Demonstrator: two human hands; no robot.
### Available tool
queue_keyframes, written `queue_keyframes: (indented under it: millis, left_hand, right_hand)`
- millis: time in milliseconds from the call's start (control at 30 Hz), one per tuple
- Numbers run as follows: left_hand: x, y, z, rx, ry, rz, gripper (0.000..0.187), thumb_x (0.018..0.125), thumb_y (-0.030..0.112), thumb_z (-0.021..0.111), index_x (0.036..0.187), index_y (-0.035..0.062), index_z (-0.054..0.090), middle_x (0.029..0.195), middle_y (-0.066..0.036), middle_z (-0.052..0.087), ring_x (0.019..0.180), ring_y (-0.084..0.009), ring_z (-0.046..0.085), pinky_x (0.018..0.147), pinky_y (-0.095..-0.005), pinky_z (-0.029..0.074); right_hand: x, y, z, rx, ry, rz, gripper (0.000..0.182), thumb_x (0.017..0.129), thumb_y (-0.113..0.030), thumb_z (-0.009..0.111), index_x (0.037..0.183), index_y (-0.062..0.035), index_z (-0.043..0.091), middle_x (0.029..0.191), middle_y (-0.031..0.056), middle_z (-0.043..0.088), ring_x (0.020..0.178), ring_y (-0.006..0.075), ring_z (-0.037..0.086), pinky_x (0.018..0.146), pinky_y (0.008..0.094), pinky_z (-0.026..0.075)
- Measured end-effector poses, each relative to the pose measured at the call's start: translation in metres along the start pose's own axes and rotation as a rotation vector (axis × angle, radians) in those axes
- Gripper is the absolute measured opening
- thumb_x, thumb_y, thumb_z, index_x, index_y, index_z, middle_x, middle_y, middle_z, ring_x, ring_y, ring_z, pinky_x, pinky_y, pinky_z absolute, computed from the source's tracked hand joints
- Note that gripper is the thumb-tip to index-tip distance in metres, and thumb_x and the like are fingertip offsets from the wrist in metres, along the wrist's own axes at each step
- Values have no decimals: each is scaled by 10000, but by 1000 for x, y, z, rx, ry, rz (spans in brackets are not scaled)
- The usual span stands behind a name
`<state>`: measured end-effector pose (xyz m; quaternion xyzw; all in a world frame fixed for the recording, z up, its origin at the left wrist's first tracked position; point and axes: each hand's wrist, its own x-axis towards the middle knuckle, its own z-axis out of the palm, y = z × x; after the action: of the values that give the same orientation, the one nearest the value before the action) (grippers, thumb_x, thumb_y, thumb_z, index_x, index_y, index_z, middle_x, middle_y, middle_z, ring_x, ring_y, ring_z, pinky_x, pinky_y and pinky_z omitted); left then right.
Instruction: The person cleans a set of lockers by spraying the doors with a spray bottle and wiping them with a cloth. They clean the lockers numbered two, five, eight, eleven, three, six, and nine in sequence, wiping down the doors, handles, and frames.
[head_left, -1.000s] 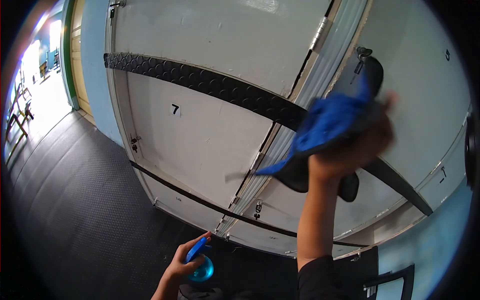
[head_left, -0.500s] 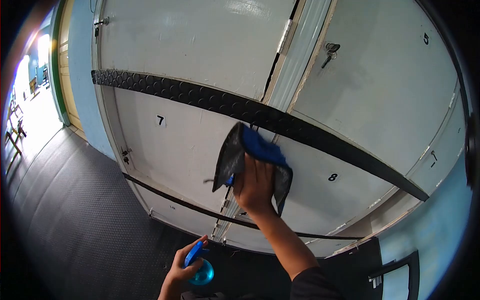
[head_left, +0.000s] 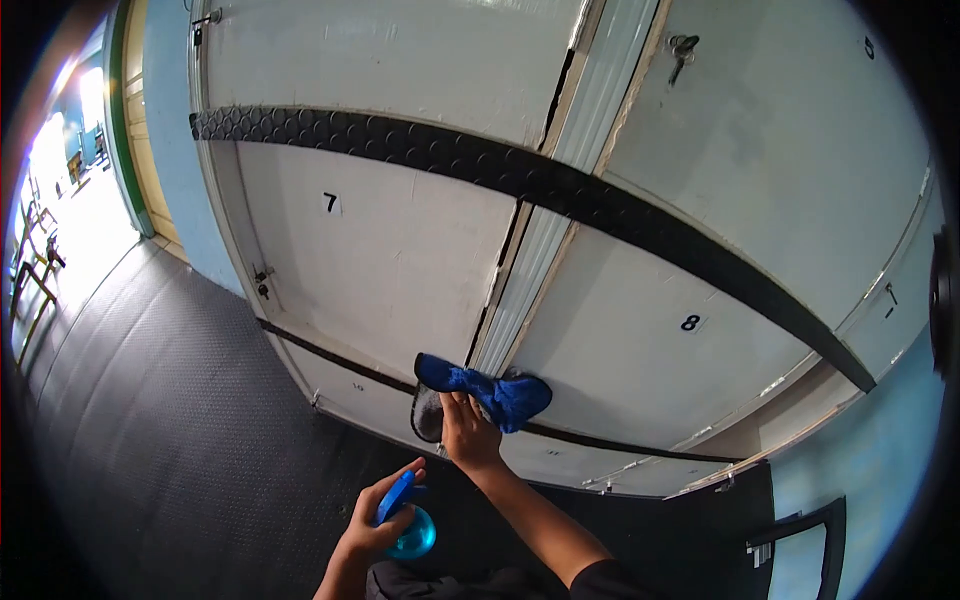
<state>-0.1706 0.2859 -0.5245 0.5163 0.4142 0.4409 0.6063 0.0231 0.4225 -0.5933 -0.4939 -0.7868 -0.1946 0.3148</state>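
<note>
Low in the head view, my left hand (head_left: 375,520) is wrapped round a spray bottle (head_left: 412,535) with a blue trigger head and a clear blue body. My right hand (head_left: 470,432) grips a blue and grey cleaning cloth (head_left: 517,400), bunched over the fingers. The cloth lies against the lower end of the pale upright strip (head_left: 530,270) between locker doors 7 and 8, close to the thin black band below them. Part of the right fingers is hidden behind the cloth. Door 7 (head_left: 390,260) is left of the strip, door 8 (head_left: 650,330) right of it.
A studded black band (head_left: 400,140) crosses the lockers above. Keys hang from the lock (head_left: 682,55) of door 5 and from door 7's lock (head_left: 262,280). Dark textured floor (head_left: 170,400) spreads left, toward a bright doorway. A black-framed object (head_left: 825,540) stands lower right.
My right hand has moved down and slightly left along the strip with the cloth, uncovering its upper part. The left hand still holds the spray bottle in nearly the same spot.
</note>
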Motion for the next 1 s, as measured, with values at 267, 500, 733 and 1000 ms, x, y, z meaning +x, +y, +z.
queue_keyframes:
  millis: [267,500,733,1000]
  left_hand:
    - [-43,-25,-3,41,93,-89,814,617,7,552,1430,9,530,1443,-170,559,1375,-317,502,1149,-465,379]
    - [-92,-129,26,64,143,62,728,681,-39,493,1408,-4,529,1359,-175,618,1313,-292,559,1114,-426,407]
    - [-191,-198,93,79,55,202,681,746,-31,507,1427,-13,500,1309,-176,643,1283,-255,569,1068,-368,421]
    - [-284,-193,135,76,-114,143,692,758,-47,538,1447,-26,481,1276,-140,660,1244,-216,590,1092,-350,408]
  right_hand:
    - [-70,16,5,170,-32,33,325,888,-71,573,1211,-32,575,1257,119,659,1139,281,636,872,416,529]
    - [-114,-8,-112,1092,283,158,377,932,-144,675,1235,-36,479,1188,184,630,1113,274,624,1012,417,474]
    - [-258,6,-168,1427,507,622,484,1002,-271,608,1411,-47,477,1314,151,590,1156,229,605,979,365,497]
    - [-376,-90,-243,2647,714,998,519,951,-339,612,1378,-48,569,1340,116,647,1221,267,618,1009,450,507]
